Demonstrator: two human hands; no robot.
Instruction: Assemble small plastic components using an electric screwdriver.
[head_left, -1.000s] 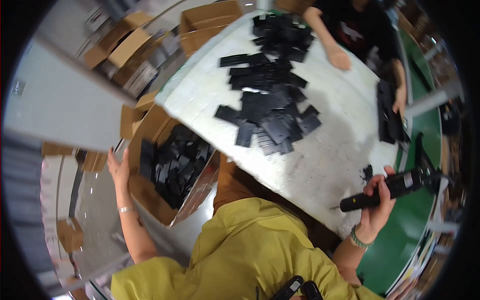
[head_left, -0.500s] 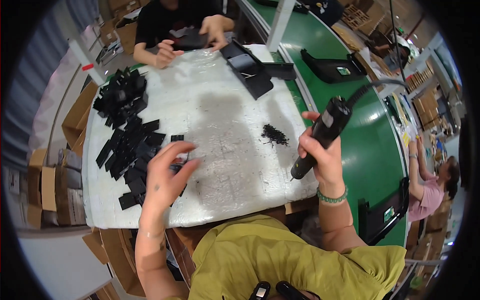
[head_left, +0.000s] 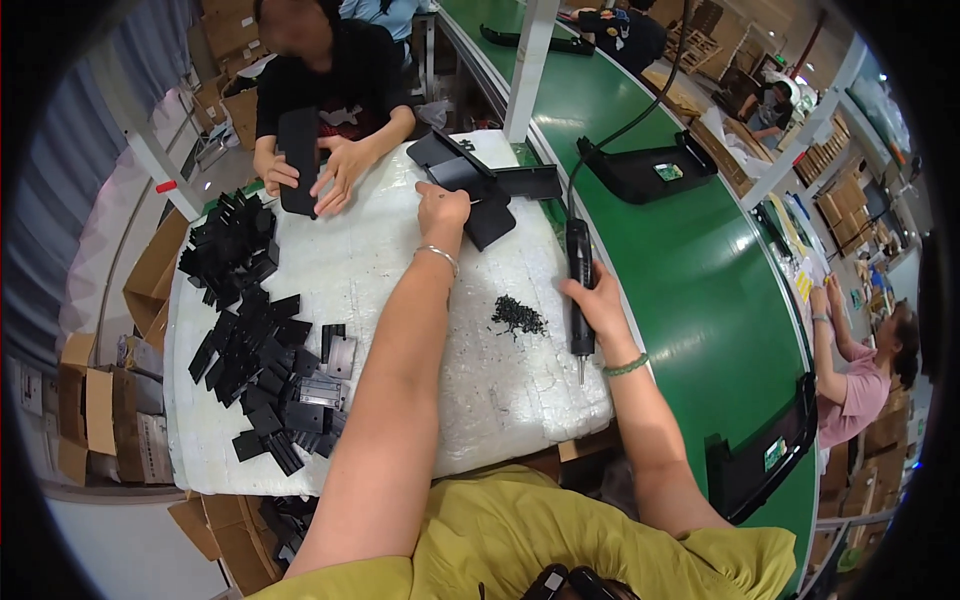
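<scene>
My left hand (head_left: 443, 206) reaches across the white-wrapped table top (head_left: 400, 300) to the black plastic housings (head_left: 460, 176) at its far edge. Its fingers are curled at the near edge of one housing, and the fingertips are partly hidden. On the right, my right hand (head_left: 601, 305) is closed around a black electric screwdriver (head_left: 580, 262). The screwdriver hangs upright, its thin bit pointing down, above the table's right edge. Left of it lies a small heap of black screws (head_left: 518, 316).
Many small black plastic parts (head_left: 240, 340) are piled along the table's left side. Across the table a co-worker holds a long black panel (head_left: 298, 160). Right of the table runs a green conveyor (head_left: 660, 270) carrying black housings with circuit boards (head_left: 669, 172). A white post (head_left: 530, 70) stands behind.
My left hand has gone from the parts pile at left to the far housings. The screwdriver has swung from tilted to upright. The co-worker now holds a black panel.
</scene>
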